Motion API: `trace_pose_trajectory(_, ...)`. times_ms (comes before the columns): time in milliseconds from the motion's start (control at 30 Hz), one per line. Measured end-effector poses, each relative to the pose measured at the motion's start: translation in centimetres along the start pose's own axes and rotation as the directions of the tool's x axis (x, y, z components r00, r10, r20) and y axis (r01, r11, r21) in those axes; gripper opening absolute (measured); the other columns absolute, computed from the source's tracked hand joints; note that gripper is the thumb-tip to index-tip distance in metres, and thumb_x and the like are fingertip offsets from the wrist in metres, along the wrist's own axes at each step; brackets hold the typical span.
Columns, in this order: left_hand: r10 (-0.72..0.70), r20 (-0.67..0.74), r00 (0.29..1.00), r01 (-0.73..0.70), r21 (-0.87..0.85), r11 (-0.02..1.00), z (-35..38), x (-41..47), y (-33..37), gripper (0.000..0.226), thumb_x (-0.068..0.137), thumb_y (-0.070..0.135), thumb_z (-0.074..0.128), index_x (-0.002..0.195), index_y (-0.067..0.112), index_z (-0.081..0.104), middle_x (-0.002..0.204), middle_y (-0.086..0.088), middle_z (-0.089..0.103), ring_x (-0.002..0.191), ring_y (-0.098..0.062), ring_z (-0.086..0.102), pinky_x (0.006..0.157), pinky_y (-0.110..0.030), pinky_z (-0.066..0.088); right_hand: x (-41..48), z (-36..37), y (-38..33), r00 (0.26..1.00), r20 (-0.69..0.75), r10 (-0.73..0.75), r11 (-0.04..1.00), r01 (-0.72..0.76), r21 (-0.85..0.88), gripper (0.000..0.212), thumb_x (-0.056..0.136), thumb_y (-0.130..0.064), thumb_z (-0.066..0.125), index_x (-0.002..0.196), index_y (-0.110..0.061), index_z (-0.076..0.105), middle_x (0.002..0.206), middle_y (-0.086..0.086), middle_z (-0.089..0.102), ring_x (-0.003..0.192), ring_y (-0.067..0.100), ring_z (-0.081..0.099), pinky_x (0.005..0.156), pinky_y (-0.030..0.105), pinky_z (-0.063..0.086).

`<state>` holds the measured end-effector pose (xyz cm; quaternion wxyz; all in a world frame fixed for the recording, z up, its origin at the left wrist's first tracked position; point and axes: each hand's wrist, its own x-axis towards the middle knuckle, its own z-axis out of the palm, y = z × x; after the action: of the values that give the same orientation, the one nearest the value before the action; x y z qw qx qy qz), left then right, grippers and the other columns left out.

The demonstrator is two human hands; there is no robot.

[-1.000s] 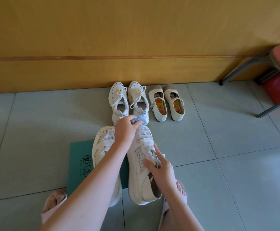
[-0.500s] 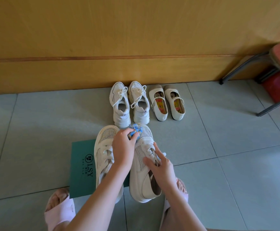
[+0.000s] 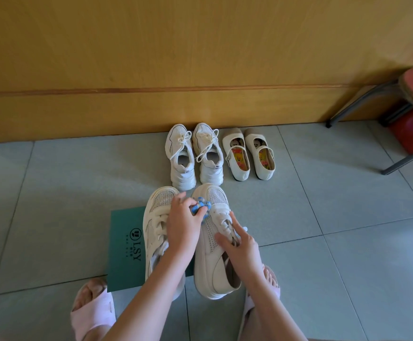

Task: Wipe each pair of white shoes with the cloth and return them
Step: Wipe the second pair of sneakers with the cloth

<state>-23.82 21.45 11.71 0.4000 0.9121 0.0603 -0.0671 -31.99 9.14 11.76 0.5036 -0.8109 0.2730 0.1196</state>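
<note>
Left fingers (image 3: 176,204) round cloth (image 3: 201,206) (against shoe (image 3: 210,267)); right fingers (image 3: 235,221) round its straps (image 3: 221,216)

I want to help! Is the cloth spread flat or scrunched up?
Scrunched up: the blue cloth is a wad gripped by the left hand.

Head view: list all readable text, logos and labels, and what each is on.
"LSY": printed on the green card on the floor, next to a round logo.
Small line of characters beside "LSY" on the same card: too small to read.
Tongue and heel tags on the lace-up sneakers: there is lettering, but it is too blurred to read.
Strap shoes: printed insoles, no legible text.
</note>
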Motion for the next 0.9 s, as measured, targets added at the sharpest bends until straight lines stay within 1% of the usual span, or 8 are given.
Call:
trace_pose_trajectory(133, 0.032, 0.026, 0.999, -0.031, -0.028, 0.999, 0.0, 0.5, 0.2, 0.027, 0.081, 0.03, 0.071, 0.106, 0.022, 0.063, 0.101, 0.005, 0.067, 0.093, -0.016, 0.062, 0.071, -0.032, 0.051, 0.1, 0.2, 0.2, 1.0, -0.012, 0.014, 1.0, -0.014, 0.012, 0.066, 0.084, -0.037, 0.066, 0.141, -0.043, 0.034, 0.107, -0.01, 0.066, 0.08, -0.007, 0.059, 0.056, 0.004, 0.042)
trace_pose_trajectory(233, 0.065, 0.012, 0.998, -0.066, 0.027, 0.997, 0.4, 0.2, 0.0, 0.034, 0.085, 0.03, 0.067, 0.119, 0.028, 0.063, 0.106, 0.006, 0.065, 0.093, -0.012, 0.059, 0.071, -0.022, 0.045, 0.2, 0.3, 0.3, 1.0, -0.017, 0.027, 1.0, -0.027, 0.007, 0.066, 0.083, -0.038, 0.066, 0.14, -0.045, 0.034, 0.107, -0.012, 0.066, 0.081, -0.007, 0.06, 0.057, 0.007, 0.044)
trace_pose_trajectory(367, 0.039, -0.052, 0.998, -0.037, 0.048, 0.998, 0.9, -0.9, -0.2, 0.021, 0.087, 0.026, 0.065, 0.107, 0.02, 0.07, 0.099, 0.001, 0.067, 0.083, -0.012, 0.057, 0.065, -0.02, 0.041, 0.1, 0.5, 0.2, 0.999, -0.028, 0.031, 1.0, -0.031, -0.003, 0.066, 0.083, -0.039, 0.067, 0.138, -0.048, 0.033, 0.106, -0.012, 0.066, 0.079, -0.007, 0.058, 0.055, 0.006, 0.042)
trace_pose_trajectory(467, 0.051, -0.036, 0.998, -0.049, 0.074, 0.996, 0.9, -1.4, -0.3, 0.019, 0.087, 0.024, 0.065, 0.104, 0.018, 0.071, 0.097, 0.0, 0.066, 0.076, -0.007, 0.05, 0.062, -0.017, 0.036, 0.1, 0.4, 0.2, 0.999, -0.028, 0.033, 0.999, -0.034, -0.01, 0.066, 0.083, -0.039, 0.067, 0.139, -0.048, 0.033, 0.104, -0.011, 0.066, 0.08, -0.006, 0.058, 0.056, 0.007, 0.042)
trace_pose_trajectory(633, 0.022, 0.006, 1.0, -0.022, 0.008, 1.0, -0.4, -0.8, -0.2, 0.015, 0.085, 0.022, 0.067, 0.097, 0.017, 0.073, 0.09, 0.0, 0.072, 0.076, -0.012, 0.062, 0.06, -0.024, 0.05, 0.0, 0.3, 0.3, 0.999, -0.017, 0.031, 1.0, -0.031, -0.004, 0.066, 0.084, -0.038, 0.066, 0.14, -0.046, 0.033, 0.107, -0.01, 0.065, 0.082, -0.006, 0.059, 0.057, 0.009, 0.044)
trace_pose_trajectory(767, 0.043, -0.044, 0.998, -0.047, -0.076, 0.996, -2.1, 2.5, 1.7, 0.015, 0.086, 0.019, 0.066, 0.098, 0.015, 0.073, 0.088, -0.001, 0.071, 0.072, -0.013, 0.061, 0.054, -0.021, 0.045, 0.0, 0.7, 0.2, 0.999, -0.025, 0.045, 0.998, -0.046, -0.039, 0.066, 0.084, -0.043, 0.064, 0.139, -0.051, 0.029, 0.118, -0.009, 0.063, 0.089, 0.002, 0.061, 0.063, 0.015, 0.049)
trace_pose_trajectory(833, 0.109, 0.004, 0.994, -0.108, -0.079, 0.991, -2.3, 4.9, 3.0, 0.016, 0.085, 0.018, 0.066, 0.099, 0.015, 0.073, 0.09, -0.001, 0.071, 0.076, -0.015, 0.063, 0.06, -0.028, 0.052, -0.2, 1.2, 0.0, 0.998, -0.049, 0.027, 0.994, -0.032, -0.1, 0.066, 0.084, -0.045, 0.063, 0.14, -0.051, 0.027, 0.124, -0.01, 0.06, 0.098, 0.007, 0.061, 0.073, 0.021, 0.051)
trace_pose_trajectory(900, 0.172, 0.146, 0.974, -0.171, -0.019, 0.985, -1.9, 7.2, 4.1, 0.019, 0.085, 0.019, 0.066, 0.103, 0.015, 0.073, 0.094, -0.003, 0.071, 0.083, -0.018, 0.065, 0.071, -0.034, 0.054, -0.5, 2.0, -0.5, 0.997, -0.079, -0.021, 0.98, 0.005, -0.2, 0.066, 0.085, -0.046, 0.06, 0.142, -0.047, 0.026, 0.133, -0.015, 0.052, 0.109, 0.008, 0.057, 0.075, 0.022, 0.046)
